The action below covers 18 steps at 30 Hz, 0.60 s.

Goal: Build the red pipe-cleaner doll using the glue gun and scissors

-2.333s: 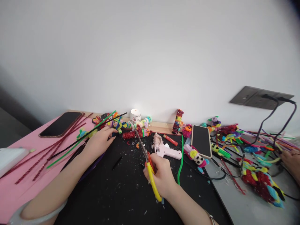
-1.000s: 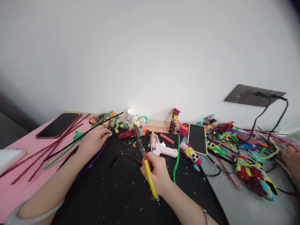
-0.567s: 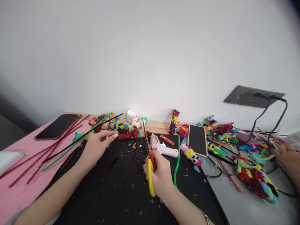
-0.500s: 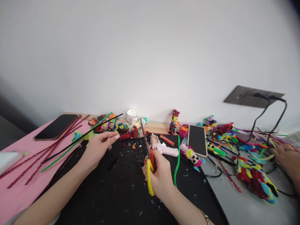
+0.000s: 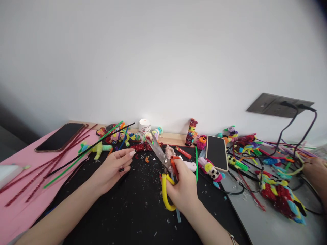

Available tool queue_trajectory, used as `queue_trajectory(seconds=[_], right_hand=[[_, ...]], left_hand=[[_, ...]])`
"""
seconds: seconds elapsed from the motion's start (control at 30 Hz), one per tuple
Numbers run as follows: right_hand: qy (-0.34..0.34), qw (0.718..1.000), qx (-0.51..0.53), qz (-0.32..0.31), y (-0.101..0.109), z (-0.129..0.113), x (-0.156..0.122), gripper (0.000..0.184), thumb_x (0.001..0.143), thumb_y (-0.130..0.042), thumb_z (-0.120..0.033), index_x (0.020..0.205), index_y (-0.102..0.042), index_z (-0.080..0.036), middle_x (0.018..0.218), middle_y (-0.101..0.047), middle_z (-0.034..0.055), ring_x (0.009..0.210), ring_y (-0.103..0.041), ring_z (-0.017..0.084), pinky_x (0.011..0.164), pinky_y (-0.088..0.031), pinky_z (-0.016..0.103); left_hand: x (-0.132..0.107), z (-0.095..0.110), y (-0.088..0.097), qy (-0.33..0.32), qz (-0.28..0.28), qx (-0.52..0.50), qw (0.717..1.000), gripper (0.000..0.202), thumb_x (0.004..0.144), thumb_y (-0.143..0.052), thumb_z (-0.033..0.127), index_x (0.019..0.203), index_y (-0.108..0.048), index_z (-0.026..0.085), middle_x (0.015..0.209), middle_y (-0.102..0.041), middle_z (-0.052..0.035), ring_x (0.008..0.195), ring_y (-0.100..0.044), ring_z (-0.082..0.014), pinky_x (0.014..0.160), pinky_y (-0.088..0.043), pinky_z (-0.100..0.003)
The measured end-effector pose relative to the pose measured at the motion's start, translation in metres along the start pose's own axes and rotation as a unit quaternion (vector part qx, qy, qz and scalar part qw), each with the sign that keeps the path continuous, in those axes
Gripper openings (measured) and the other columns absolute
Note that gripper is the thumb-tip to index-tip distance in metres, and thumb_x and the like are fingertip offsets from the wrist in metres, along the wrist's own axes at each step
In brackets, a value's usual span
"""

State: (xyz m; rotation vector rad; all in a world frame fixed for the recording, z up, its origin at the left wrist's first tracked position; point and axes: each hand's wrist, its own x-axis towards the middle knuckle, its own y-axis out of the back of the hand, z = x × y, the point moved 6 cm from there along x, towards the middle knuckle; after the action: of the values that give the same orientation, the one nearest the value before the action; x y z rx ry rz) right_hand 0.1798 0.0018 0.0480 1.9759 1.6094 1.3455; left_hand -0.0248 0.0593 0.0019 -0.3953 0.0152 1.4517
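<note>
- Fingers of the right hand (image 5: 183,186) wrap the scissors (image 5: 166,162) by the handles, over the black mat (image 5: 138,212); blades aim at 11 o'clock.
- Left hand (image 5: 112,170), 9 o'clock of scissors: thumb and index pinched; can't tell if anything's between.
- Just changed: scissors roll, showing blade flat; probably no cut underway.
- Glue gun (image 5: 190,166) 1 o'clock of right hand; red fuzzy piece (image 5: 139,147) 2 o'clock of left.
</note>
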Motion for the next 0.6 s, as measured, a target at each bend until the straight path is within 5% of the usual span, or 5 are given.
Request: queue_trajectory(seconds=[0.1,0.17,0.33,0.43,0.6], right_hand=[[0.028,0.999,-0.032,0.008,0.000,-0.003,0.002,0.018,0.072,-0.059,-0.032,0.082,-0.056,-0.018,0.067,-0.058,0.0014,0.057,-0.052,0.016,0.053,-0.037,0.025],[0.035,0.998,-0.046,0.000,-0.002,-0.004,0.003,0.020,0.072,-0.060,-0.034,0.084,-0.059,-0.018,0.068,-0.061,0.0016,0.055,-0.054,0.015,0.052,-0.036,0.024],[0.045,0.996,-0.071,-0.015,-0.006,-0.003,0.004,0.028,0.070,-0.064,-0.034,0.092,-0.063,-0.017,0.075,-0.067,0.0027,0.060,-0.059,0.015,0.055,-0.039,0.023],[0.033,0.996,-0.083,-0.027,-0.008,0.000,0.004,0.029,0.070,-0.064,-0.034,0.093,-0.063,-0.017,0.077,-0.068,0.0032,0.064,-0.062,0.017,0.058,-0.040,0.024],[0.006,0.994,-0.092,-0.064,-0.014,0.006,0.003,0.028,0.071,-0.065,-0.037,0.090,-0.064,-0.018,0.078,-0.068,0.0029,0.067,-0.063,0.019,0.059,-0.039,0.025]], left_hand=[[0.000,0.005,0.012,-0.072,0.085,0.131,0.985,0.031,0.069,-0.072,0.046,0.084,-0.066,0.019,0.064,-0.049,0.0046,0.052,-0.034,-0.0092,0.049,-0.029,-0.023],[-0.003,0.015,0.016,-0.137,0.139,0.247,0.949,0.028,0.073,-0.068,0.045,0.085,-0.069,0.020,0.070,-0.057,0.0016,0.057,-0.042,-0.0123,0.054,-0.034,-0.025],[-0.015,0.034,0.011,-0.234,0.190,0.366,0.880,0.021,0.077,-0.061,0.040,0.080,-0.069,0.021,0.071,-0.060,0.0005,0.061,-0.047,-0.0158,0.057,-0.037,-0.026],[-0.019,0.037,0.011,-0.240,0.207,0.364,0.876,0.021,0.077,-0.060,0.040,0.080,-0.069,0.021,0.068,-0.059,0.0009,0.059,-0.047,-0.0156,0.055,-0.036,-0.026],[-0.013,0.027,0.019,-0.198,0.216,0.295,0.909,0.026,0.077,-0.063,0.044,0.086,-0.069,0.021,0.066,-0.057,0.0021,0.057,-0.046,-0.0140,0.054,-0.035,-0.024]])
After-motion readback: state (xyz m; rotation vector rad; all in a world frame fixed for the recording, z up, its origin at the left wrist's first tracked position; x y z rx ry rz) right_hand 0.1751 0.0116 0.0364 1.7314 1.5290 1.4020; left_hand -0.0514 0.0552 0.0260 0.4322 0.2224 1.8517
